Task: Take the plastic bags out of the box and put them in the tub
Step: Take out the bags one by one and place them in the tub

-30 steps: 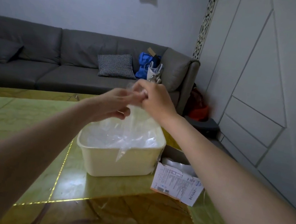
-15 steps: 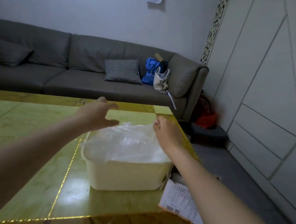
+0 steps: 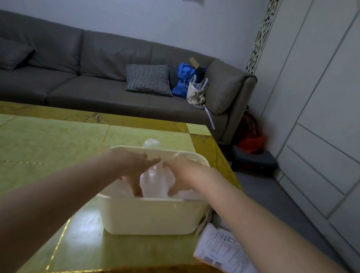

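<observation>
Room: a gray sofa (image 3: 89, 80) stands along the far wall, and white wall panels (image 3: 332, 112) run down the right side.
Surface: the yellow-green surface (image 3: 20, 147) has gold lines across it. Its right edge is just past the tub, and gray floor (image 3: 280, 209) lies beyond that edge.
Open room: the left part of the surface is wide, and the strip between the tub and the near edge is bare.
Tub: the cream tub (image 3: 150, 218) sits near the right edge of the surface.
Box: the box (image 3: 227, 251) with a white label lies just right of the tub, by the edge. The right arm hides part of it.
Plastic bags: the clear plastic bags (image 3: 154, 179) are inside the tub, and one bit pokes up over the far rim.
Left hand: the left hand (image 3: 132, 166) is in the tub with its fingers (image 3: 136, 188) spread straight, pressing down on the bags.
Right hand: the right hand (image 3: 180, 176) is beside it, fingers (image 3: 173, 190) also spread and pressing on the bags. Neither hand holds anything.
</observation>
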